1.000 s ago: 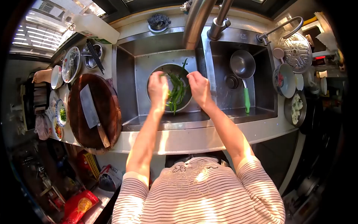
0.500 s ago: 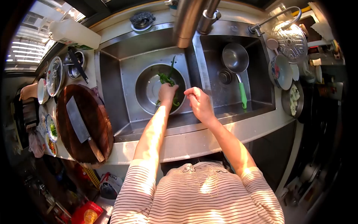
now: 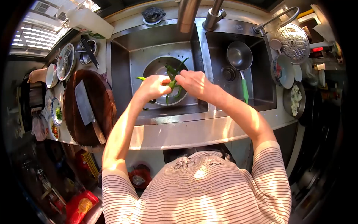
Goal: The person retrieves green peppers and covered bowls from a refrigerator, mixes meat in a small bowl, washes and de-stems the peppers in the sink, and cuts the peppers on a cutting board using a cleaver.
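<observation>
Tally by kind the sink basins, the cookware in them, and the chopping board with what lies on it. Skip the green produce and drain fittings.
Rectangular steel basins (wide one, narrow one): 2
Round silver steel bowl: 1
Round steel ladle with green handle: 1
Round brown wooden chopping board: 1
Steel cleaver with wooden handle: 1
Total: 6

Left hand (image 3: 152, 89) grips green peppers (image 3: 171, 71) above a metal bowl (image 3: 152, 68), right hand (image 3: 194, 84) meeting it at the fingertips | Metal bowl sits in the left basin (image 3: 130, 41) | Green-handled ladle (image 3: 239, 56) lies in the right basin (image 3: 263, 74), handle toward the near edge | Cleaver (image 3: 85, 102) rests on a round chopping board (image 3: 71, 121)
</observation>
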Tool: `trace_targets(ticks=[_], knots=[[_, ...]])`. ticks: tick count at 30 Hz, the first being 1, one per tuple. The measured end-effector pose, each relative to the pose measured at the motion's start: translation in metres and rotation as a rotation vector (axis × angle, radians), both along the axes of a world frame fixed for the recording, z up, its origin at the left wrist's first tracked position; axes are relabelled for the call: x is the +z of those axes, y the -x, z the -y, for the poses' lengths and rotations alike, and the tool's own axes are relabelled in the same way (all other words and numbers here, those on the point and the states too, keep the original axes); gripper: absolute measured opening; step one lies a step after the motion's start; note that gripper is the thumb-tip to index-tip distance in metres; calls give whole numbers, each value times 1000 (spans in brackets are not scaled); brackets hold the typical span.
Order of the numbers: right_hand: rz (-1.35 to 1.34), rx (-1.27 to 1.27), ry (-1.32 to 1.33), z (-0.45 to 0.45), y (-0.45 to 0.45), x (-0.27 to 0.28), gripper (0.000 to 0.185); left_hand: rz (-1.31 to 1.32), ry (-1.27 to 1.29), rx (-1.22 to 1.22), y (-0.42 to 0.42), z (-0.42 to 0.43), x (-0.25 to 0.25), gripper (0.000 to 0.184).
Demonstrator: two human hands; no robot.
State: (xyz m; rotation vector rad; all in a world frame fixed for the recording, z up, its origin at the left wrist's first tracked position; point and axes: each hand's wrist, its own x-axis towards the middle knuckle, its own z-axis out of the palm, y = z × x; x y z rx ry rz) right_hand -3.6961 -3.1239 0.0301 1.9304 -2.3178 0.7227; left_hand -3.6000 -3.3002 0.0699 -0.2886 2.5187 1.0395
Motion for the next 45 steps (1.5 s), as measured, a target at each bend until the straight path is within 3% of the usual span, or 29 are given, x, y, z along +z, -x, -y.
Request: trace_targets(ticks=[4,8,10,13,14,16,17,18,20,22,24,25,26,30,33,35,37,38,40,42,44,45], knots=[[49,61,-10,16,9,18,11,-33,-450,152,0,20,8,16],[148,45,53,21,15,26,13,-80,-578,303,0,10,17,19],[147,-24,54,23,13,24,13,-189,-460,278,0,4,2,22],[157,-147,30,26,6,18,15,-301,-487,475,-4,-15,-18,22],[162,-190,17,28,3,15,16,-350,-248,483,-1,-24,-23,29],[246,-300,35,35,-4,-8,18,-325,-80,618,9,-35,-39,41],[285,-354,46,37,-5,-19,19,-49,-271,841,14,-44,-32,48],[401,-410,62,37,-5,-21,19,-20,-400,947,17,-44,-35,46],[639,-527,95,36,-8,-26,20,-101,-420,1068,12,-34,-61,42],[926,-502,218,28,-3,-42,23,-81,-128,1041,1,3,-112,32],[1299,-530,234,13,0,-25,23,101,-146,1003,-1,9,-82,28],[1581,-564,173,2,4,1,21,19,34,870,-6,15,-99,28],[1612,-557,219,-4,5,0,20,-66,209,732,-12,22,-128,28],[1731,-600,361,-17,3,0,16,-187,750,89,2,14,-144,20],[1757,-656,328,-29,-3,5,14,122,780,-71,16,-22,-136,15],[1733,-654,292,-33,-11,3,12,122,763,-50,11,-23,-177,16],[1670,-646,254,-32,-17,-8,10,50,735,42,14,-22,-179,23],[1567,-650,223,-31,-22,-13,10,93,577,138,13,-19,-179,24],[1361,-640,164,-26,-30,-22,12,174,267,336,21,-16,-141,24],[1494,-655,195,-16,-34,-26,21,43,-115,433,19,-13,-113,23],[1626,-708,249,-2,-32,-18,28,-66,-337,499,13,-25,-72,23],[1723,-666,263,1,-32,-25,36,-98,-274,470,12,-35,-53,24]])
